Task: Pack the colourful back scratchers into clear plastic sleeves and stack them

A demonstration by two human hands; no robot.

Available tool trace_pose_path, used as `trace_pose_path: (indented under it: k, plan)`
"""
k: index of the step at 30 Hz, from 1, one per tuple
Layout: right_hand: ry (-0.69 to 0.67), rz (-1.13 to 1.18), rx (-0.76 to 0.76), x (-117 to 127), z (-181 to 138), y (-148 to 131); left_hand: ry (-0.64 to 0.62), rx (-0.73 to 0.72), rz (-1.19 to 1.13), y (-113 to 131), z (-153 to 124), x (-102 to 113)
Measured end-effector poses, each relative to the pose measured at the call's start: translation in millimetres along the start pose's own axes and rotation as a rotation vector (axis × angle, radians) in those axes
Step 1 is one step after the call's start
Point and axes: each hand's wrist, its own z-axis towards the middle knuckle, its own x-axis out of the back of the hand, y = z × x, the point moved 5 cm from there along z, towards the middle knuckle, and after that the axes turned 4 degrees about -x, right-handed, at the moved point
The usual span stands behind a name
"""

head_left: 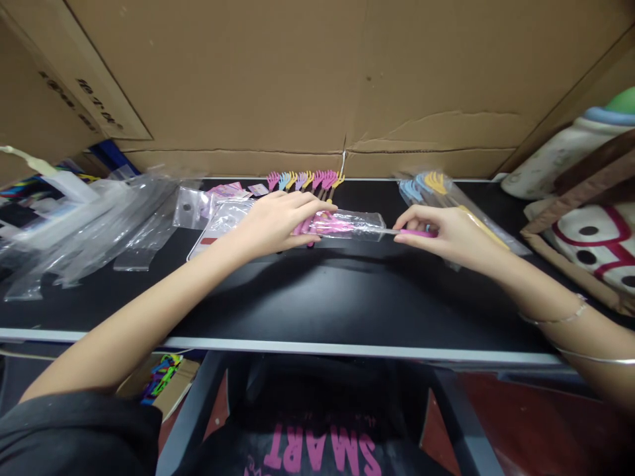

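My left hand [280, 221] is closed around one end of a clear plastic bag [370, 221]. Inside that bag lies the pink head of a back scratcher, whose thin metal shaft sticks out of the bag's right end. My right hand [441, 231] pinches the scratcher's pink handle [417, 233]. Behind my left hand is a row of back scratchers [302, 180] with pink, blue, purple and yellow claw heads; my hand hides much of their shafts. More back scratchers [436, 184], blue and yellow, lie in clear bags beyond my right hand.
Empty clear bags [109, 218] are piled at the left of the black table [317, 297]. Small printed cards [225, 190] lie left of the row. Cardboard walls [248, 79] stand behind. A white bottle [550, 158] and a brown-trimmed bag [595, 238] are at the right.
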Motion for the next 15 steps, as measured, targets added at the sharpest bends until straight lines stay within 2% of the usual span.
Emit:
trace_pose_path:
  k: [10, 15]
  plan:
    - [-0.047, 0.065, 0.061, -18, 13, -15, 0.044, -0.059, -0.065, 10, -2, -12]
    - [-0.074, 0.092, 0.075, -22, 8, -9, 0.048, -0.046, -0.07, 8, -3, -11]
